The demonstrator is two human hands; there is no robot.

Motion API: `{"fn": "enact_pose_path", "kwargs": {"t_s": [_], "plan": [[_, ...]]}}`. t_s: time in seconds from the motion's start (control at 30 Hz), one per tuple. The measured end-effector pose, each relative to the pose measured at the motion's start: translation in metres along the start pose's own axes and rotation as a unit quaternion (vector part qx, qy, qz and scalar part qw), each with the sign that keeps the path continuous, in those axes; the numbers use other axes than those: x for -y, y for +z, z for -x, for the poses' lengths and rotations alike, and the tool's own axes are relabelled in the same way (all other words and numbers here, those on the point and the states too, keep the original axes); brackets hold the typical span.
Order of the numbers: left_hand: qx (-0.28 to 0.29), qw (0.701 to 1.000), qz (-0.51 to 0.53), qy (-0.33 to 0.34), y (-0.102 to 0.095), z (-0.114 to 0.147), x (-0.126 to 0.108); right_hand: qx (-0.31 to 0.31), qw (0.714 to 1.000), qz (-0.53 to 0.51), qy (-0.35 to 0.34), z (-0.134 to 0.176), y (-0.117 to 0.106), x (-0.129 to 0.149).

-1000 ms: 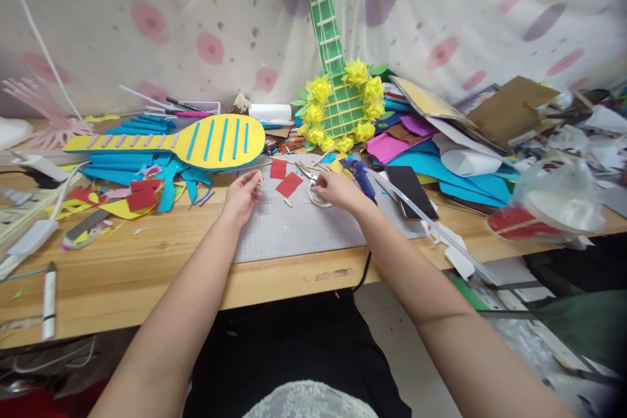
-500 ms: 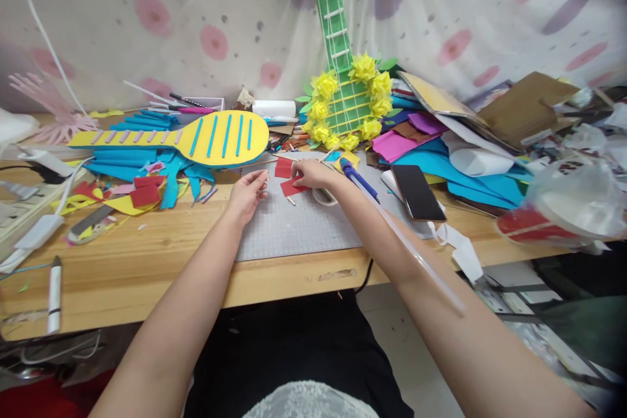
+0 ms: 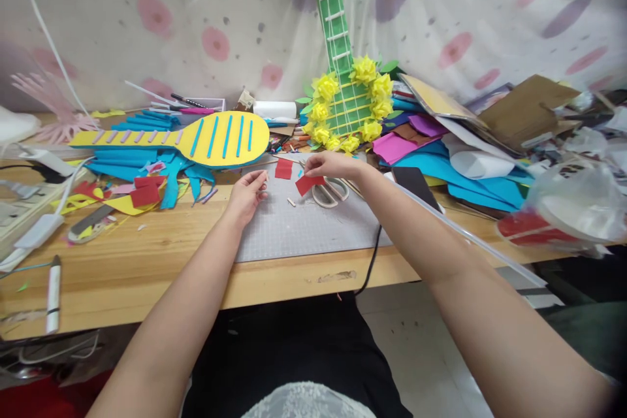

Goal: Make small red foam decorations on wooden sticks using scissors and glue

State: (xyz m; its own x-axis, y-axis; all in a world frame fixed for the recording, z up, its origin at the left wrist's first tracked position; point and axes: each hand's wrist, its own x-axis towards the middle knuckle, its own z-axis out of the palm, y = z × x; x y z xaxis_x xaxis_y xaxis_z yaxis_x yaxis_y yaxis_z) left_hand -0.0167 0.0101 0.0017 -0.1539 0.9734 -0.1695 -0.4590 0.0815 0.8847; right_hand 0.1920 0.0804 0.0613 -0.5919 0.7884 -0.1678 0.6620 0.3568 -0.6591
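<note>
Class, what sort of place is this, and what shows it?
Probably a craft workspace, judging by the red piece in the right hand, the scissors and green guitar-shaped model.

even, fairly bright indoor light with soft shadows; pale highlights on the clear plastic bag [image 3: 571,173] at right; dimness beneath the wooden table [image 3: 147,241]; wide-angle stretching, blur and darkening toward the right edge.
</note>
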Motion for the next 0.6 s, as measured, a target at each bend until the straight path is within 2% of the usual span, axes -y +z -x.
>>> {"fn": "enact_pose_path", "kwargs": {"t_s": [0.2,0.37,0.6], "plan": [[-0.010,1.000,-0.011,-0.005,0.003,0.002,-0.001,-0.006,0.996,-0.085,0.024,0.012,-0.011,-0.001],[-0.007,1.000,-0.012,-0.005,0.005,0.004,-0.001,-0.027,0.995,-0.080,0.044,0.020,-0.022,-0.004],[-0.003,1.000,-0.015,0.004,0.004,0.004,-0.001,0.007,0.995,-0.081,0.054,0.021,-0.017,-0.013]]}}
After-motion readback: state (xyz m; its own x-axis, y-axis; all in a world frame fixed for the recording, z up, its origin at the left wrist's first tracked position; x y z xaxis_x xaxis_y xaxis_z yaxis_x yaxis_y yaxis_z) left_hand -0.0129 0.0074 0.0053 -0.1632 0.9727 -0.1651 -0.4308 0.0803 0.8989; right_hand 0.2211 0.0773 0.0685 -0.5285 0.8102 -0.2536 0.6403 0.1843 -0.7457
